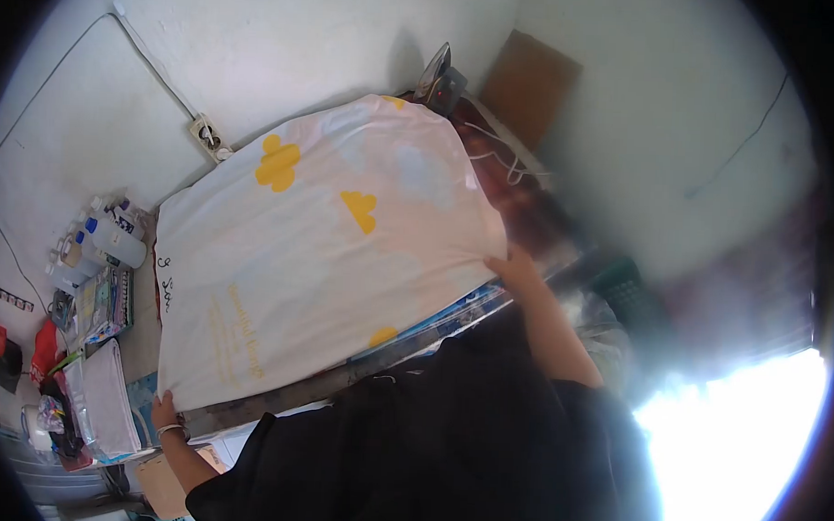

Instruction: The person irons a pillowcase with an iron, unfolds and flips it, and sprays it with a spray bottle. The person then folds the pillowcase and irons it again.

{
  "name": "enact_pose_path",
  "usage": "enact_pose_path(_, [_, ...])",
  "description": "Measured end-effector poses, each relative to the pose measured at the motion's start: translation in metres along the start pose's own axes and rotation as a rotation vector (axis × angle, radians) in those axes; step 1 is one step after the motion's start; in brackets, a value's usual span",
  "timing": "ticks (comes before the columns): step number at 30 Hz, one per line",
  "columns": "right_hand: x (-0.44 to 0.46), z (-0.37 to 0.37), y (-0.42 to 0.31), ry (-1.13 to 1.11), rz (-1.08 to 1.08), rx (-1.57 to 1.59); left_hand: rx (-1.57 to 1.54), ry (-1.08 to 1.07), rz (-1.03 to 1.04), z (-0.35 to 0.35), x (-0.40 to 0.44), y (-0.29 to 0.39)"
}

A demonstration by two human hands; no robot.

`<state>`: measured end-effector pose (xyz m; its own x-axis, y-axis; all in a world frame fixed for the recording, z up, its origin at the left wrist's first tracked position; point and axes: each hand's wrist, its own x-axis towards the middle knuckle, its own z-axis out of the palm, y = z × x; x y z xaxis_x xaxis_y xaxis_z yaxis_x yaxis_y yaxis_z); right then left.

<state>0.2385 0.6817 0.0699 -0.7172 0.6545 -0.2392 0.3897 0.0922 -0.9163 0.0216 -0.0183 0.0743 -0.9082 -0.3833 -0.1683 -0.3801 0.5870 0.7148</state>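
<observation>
A pale pink and white printed cloth (316, 248) with yellow flower shapes and lettering lies spread over the table. Its near left corner is pinched in my left hand (166, 412), which has a band at the wrist. At the near right corner, my right hand (516, 269) has its fingers closed on the cloth's edge; the fingertips are partly hidden. An iron (439, 82) stands on its heel just beyond the cloth's far right corner, soleplate facing away to the left.
Several bottles (115, 236) and stacked packets (106, 305) stand at the left, near a folded white cloth (109, 401). A power socket (207, 136) with a plugged-in cord is by the back wall. White cord (512, 167) lies right of the cloth. Bright light enters at lower right.
</observation>
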Motion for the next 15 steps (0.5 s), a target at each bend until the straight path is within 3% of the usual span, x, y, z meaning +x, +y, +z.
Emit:
enact_pose_path(1, [-0.011,0.004,-0.02,0.016,-0.075,0.16,-0.076,0.012,-0.027,-0.006,-0.002,0.005])
enact_pose_path(2, [-0.028,-0.003,-0.044,0.079,-0.037,0.003,-0.079,0.012,-0.02,-0.015,0.009,-0.006])
enact_pose_path(5, [-0.039,-0.012,-0.046,0.117,-0.109,0.015,-0.2,0.024,0.013,-0.044,0.029,-0.034])
enact_pose_path(7, [-0.057,-0.015,-0.051,0.105,-0.11,0.03,-0.414,-0.095,0.032,-0.056,-0.006,-0.022])
enact_pose_path(9, [-0.078,-0.012,-0.062,0.045,0.141,0.019,-0.43,-0.141,0.013,-0.059,-0.002,-0.051])
enact_pose_path(11, [-0.086,-0.007,-0.042,0.036,0.16,0.013,0.043,-0.154,0.028,-0.056,0.02,-0.107])
enact_pose_path(13, [-0.088,0.007,-0.031,0.027,0.189,0.011,0.252,-0.135,0.22,-0.04,-0.004,-0.099])
enact_pose_path(15, [-0.088,0.021,-0.022,0.092,0.308,-0.044,0.261,-0.141,0.209,-0.019,0.022,-0.132])
